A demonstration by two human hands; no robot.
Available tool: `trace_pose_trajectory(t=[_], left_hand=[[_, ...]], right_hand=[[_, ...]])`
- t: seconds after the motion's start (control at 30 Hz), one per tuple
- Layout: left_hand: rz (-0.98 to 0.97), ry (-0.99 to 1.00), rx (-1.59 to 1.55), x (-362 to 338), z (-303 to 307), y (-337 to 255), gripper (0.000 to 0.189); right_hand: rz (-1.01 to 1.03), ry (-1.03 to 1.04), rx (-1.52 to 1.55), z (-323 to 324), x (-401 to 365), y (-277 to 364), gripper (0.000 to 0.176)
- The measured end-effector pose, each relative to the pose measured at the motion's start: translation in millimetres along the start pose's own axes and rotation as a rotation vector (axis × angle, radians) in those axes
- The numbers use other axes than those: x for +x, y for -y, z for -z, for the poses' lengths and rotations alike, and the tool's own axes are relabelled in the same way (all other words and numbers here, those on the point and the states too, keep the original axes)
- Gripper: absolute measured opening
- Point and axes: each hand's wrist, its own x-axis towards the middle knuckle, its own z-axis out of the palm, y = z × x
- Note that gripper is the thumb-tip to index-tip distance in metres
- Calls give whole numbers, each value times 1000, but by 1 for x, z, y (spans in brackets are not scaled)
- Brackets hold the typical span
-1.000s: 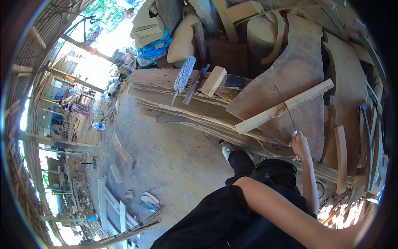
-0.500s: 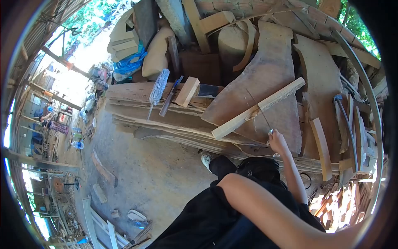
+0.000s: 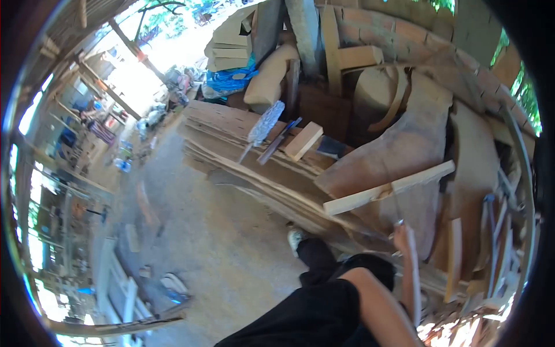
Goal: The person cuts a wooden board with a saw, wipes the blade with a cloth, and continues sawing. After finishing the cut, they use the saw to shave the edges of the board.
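Pale wooden batten [image 3: 387,189] sits just beyond our right hand [image 3: 400,236], fingers [image 3: 399,230] curled tight round a thin metal tool [image 3: 398,221] reaching up to it. Looks uncut to us, so most work's left. Farther past the fingers: brown wood slab [image 3: 404,150], blue-white brush [image 3: 265,124].

- One head-worn fisheye camera looks forward and down past the person's black-clothed lap [image 3: 312,312].
- Nearest, right of centre: pale squared wooden batten [image 3: 388,189]; sunlit yard [image 3: 144,63] far left.

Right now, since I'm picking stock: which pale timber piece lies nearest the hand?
The long batten across the big slab; the short block sits farther off.
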Motion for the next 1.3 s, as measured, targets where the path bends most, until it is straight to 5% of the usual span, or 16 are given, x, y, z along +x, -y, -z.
trace_pose_trajectory(t=[0.13,0.27,0.3,0.4,0.43,0.5,0.6,0.67,0.87,0.97,1.13,1.3], left_hand=[[273,280,52,-31,9,12,18],[644,666,739,-29,52,-6,19],[502,562,1084,-13,70,-32,23],[476,-443,1595,-56,157,-59,21],[271,-529,2074,-76,205,-65,14],[78,-675,2499,-101,272,-86,7],[439,-680,2862,-147,336,-114,10],[614,-587,2855,-161,351,-118,11],[660,-601,2856,-164,355,-115,13],[593,-380,2919,-158,346,-119,12],[620,-523,2916,-158,351,-117,14],[574,-593,2885,-159,353,-116,15]], right_hand=[[109,63,-204,6,-5,1,24],[59,90,-79,7,-1,-4,28],[6,109,-94,12,-3,0,29],[-16,71,-73,23,-6,12,30],[0,44,-55,25,-6,15,30],[31,2,-19,27,-9,17,30],[73,-51,-153,24,-10,17,25],[103,-68,-154,22,-20,6,23],[-53,32,-119,56,-73,22,21],[-29,29,-78,46,-48,24,21],[-16,13,-26,28,-6,26,22],[-53,98,-105,64,-70,24,25]])
